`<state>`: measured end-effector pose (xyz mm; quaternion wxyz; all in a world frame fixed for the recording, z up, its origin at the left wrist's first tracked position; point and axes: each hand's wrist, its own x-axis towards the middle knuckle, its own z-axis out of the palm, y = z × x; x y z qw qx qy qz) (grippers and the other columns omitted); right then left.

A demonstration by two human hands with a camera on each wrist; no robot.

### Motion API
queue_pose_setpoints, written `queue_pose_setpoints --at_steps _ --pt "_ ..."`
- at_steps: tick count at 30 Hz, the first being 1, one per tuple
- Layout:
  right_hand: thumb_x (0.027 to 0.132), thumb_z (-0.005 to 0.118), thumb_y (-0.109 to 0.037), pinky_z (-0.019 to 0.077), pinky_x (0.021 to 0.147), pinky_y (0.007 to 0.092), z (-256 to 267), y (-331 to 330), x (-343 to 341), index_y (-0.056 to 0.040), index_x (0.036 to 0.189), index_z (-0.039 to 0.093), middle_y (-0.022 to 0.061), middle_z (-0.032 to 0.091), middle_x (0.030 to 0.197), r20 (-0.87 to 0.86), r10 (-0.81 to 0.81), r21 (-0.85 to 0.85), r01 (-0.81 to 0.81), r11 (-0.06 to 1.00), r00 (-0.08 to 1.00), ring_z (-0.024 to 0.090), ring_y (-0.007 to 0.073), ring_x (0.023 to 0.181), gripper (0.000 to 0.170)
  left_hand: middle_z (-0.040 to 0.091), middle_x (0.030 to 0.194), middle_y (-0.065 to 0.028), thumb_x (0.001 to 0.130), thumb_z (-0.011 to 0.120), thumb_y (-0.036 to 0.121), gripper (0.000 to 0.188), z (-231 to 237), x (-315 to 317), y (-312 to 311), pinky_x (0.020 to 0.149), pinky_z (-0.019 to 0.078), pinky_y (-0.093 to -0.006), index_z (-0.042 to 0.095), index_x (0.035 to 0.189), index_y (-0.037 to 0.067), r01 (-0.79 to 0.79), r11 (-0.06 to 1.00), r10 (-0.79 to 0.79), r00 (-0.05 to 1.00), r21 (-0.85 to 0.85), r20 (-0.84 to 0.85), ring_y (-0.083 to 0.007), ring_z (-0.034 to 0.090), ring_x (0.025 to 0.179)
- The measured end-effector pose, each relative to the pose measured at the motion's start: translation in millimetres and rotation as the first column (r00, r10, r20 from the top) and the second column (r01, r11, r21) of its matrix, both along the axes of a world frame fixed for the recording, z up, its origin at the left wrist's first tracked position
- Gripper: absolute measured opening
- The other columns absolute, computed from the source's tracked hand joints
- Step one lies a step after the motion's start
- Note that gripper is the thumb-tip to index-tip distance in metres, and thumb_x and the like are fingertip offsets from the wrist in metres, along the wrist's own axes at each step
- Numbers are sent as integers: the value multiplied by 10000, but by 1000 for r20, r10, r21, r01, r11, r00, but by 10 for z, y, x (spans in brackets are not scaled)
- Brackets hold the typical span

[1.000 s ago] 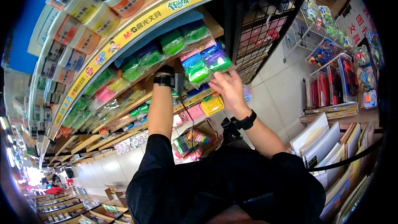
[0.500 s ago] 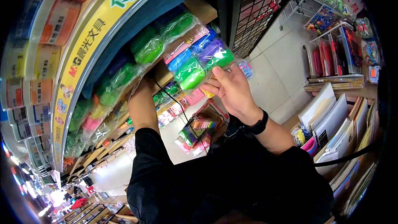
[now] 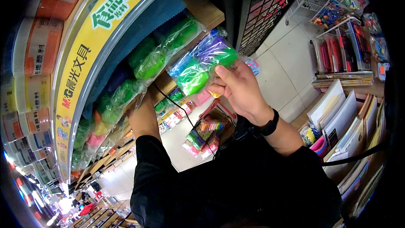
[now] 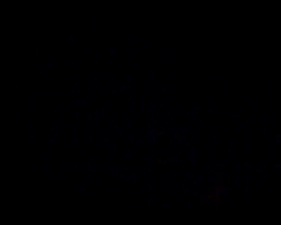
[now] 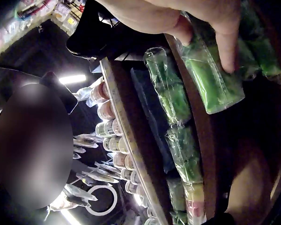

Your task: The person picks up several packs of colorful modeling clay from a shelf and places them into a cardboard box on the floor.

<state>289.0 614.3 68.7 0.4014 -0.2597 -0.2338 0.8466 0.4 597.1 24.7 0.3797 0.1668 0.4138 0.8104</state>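
Observation:
My right hand (image 3: 244, 90) pinches the near corner of a clear plastic pack (image 3: 195, 77), thumb on top and fingers beneath. Inside are blue, purple and green lumps that look like modelling clay. In the right wrist view the same pack (image 5: 210, 86) shows green under the fingers (image 5: 226, 49). My left forearm (image 3: 144, 116) reaches in under the row of packs on the shelf; the hand itself is hidden there, and the left wrist view is black. Similar green packs (image 3: 152, 61) lie on the shelf just left of the held one.
A yellow shelf-edge strip (image 3: 76, 69) curves at left, with paint tubs (image 3: 39, 50) above it. A thin black cable (image 3: 185, 112) hangs past the lower shelves. An open box of coloured packs (image 3: 206, 128) stands on the floor. Black wire mesh (image 3: 265, 12) and folders (image 3: 337, 122) are at right.
My left hand has gone from the shelf edge to out of sight inside. The right thumb has come down onto the pack, which has moved slightly left. My head view has drawn nearer the shelf.

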Motion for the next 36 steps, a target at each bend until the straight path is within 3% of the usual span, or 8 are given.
queue_pose_setpoints --at_steps 20,26,28,29,30,32,33,36 --pt "859 561 -77 512 733 354 -91 269 -447 -73 978 489 47 567 922 -46 -138 -52 136 989 989 592 175 809 139 504 1173 -148 891 478 255 405 -3 -27 126 913 417 -357 441 1214 13 35 999 -35 999 5 -3 -271 502 1035" --pt "782 645 -46 535 738 357 4 187 -306 -37 1270 275 145 466 1125 105 -233 18 232 972 967 596 201 850 613 500 1178 -151 887 483 258 409 -119 -13 507 919 413 -361 441 1214 16 64 998 -64 998 8 16 -276 496 1041" --pt "790 643 -49 515 778 351 -52 149 -219 -32 1322 177 165 389 1231 333 -348 362 222 905 876 604 223 866 707 498 1179 -152 886 485 259 411 -144 14 603 920 411 -362 441 1214 17 63 998 -64 998 13 28 -278 494 1044" --pt "743 698 -64 473 844 365 -178 149 -181 -29 1347 151 213 298 1280 410 -440 596 130 792 799 540 273 1021 816 497 1180 -153 885 485 260 411 -172 42 616 921 411 -362 441 1214 18 63 998 -63 997 10 33 -279 493 1045" --pt "743 698 -64 473 844 365 -173 101 -183 -29 1347 151 213 298 1280 410 -432 595 124 794 803 540 273 1021 816 496 1181 -153 884 486 261 412 -172 61 624 922 410 -363 441 1214 18 60 998 -60 998 10 34 -280 492 1046" --pt "691 749 -102 363 966 415 -164 -18 -190 -5 1357 123 267 236 1307 381 -763 907 -52 418 522 369 351 1199 920 495 1182 -154 883 488 262 413 -163 45 589 924 408 -364 441 1214 19 57 998 -57 998 8 28 -282 490 1048" --pt "638 794 -157 212 1052 455 -153 -95 -240 12 1376 48 318 89 1373 401 -730 899 -84 430 554 132 421 1307 1064 494 1183 -155 882 489 262 414 -160 30 569 925 408 -365 441 1214 20 52 999 -53 998 8 29 -283 489 1049" --pt "601 811 -208 137 1064 508 -223 -178 -415 28 1379 -16 366 -56 1384 380 -741 907 -67 415 554 49 509 1294 1160 492 1185 -157 880 491 264 416 -132 -21 501 927 405 -366 441 1215 21 44 999 -44 999 7 32 -286 486 1052"
